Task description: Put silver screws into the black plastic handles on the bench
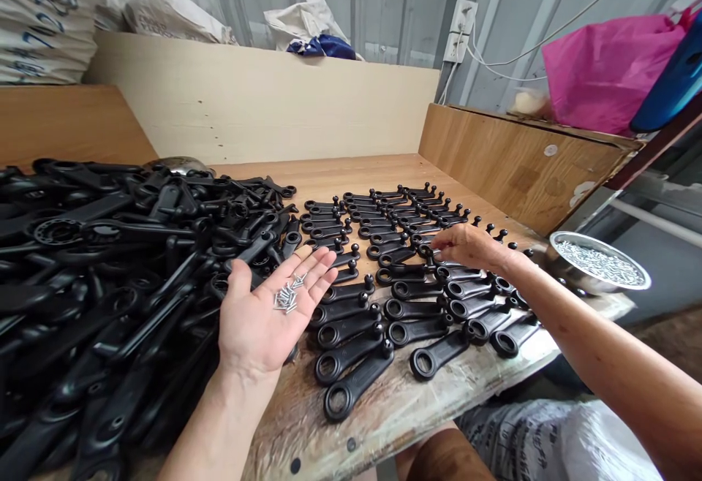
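Note:
My left hand (268,309) lies palm up and open above the wooden table (384,170), with several small silver screws (288,294) resting on its palm. My right hand (466,245) reaches over the rows of black plastic handles (395,283) laid out flat on the table, its fingers pinched together on one handle in the middle rows; whether a screw is between the fingertips I cannot make out. A big loose heap of the same black handles (110,276) fills the table's left side, just beside my left hand.
A metal bowl of silver screws (600,265) sits at the table's right edge. A raised wooden ledge (515,159) runs along the right, with a pink bag (603,72) on it. White sacks (44,20) are stacked at the back left.

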`<action>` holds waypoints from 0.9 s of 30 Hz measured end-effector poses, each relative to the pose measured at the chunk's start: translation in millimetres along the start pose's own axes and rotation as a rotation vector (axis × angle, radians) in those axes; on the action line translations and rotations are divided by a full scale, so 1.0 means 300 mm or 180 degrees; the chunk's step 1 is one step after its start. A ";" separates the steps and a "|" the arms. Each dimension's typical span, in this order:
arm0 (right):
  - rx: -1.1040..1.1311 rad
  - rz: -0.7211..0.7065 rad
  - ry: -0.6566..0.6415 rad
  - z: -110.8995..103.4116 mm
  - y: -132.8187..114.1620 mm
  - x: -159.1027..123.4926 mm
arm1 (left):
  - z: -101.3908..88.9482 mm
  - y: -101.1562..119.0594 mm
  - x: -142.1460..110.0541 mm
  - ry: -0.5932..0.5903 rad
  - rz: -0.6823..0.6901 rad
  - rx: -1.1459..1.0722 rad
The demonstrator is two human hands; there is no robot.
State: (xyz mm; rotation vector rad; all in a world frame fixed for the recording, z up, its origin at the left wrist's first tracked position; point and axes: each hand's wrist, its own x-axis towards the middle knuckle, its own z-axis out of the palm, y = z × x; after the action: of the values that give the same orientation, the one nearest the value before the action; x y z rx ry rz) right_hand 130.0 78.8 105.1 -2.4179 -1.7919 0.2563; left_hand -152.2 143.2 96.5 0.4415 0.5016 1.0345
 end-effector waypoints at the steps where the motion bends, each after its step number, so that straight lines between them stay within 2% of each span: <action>1: -0.0094 0.0023 -0.0091 -0.002 -0.001 0.004 | 0.001 0.000 0.000 0.0010 -0.0005 -0.0001; 7: -0.0370 0.0111 -0.0373 0.007 -0.035 0.041 | -0.001 -0.003 0.006 0.0039 0.0023 -0.0011; 13: -0.0424 -0.0044 -0.0552 0.023 -0.035 0.082 | -0.005 -0.002 0.010 0.0023 0.0062 -0.0041; 23: -0.0461 -0.0206 0.0133 0.074 -0.049 0.074 | -0.005 0.000 0.009 0.0093 0.0070 -0.0078; 27: -0.0452 -0.0221 0.0258 0.092 -0.058 0.080 | -0.004 -0.001 0.010 0.0066 0.0102 -0.0057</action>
State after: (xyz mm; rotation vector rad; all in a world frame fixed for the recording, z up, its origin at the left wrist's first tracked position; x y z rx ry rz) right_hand 114.6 106.7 79.9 -2.4133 -1.9142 0.0245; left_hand -151.5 145.7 94.9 0.4243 0.5046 1.0746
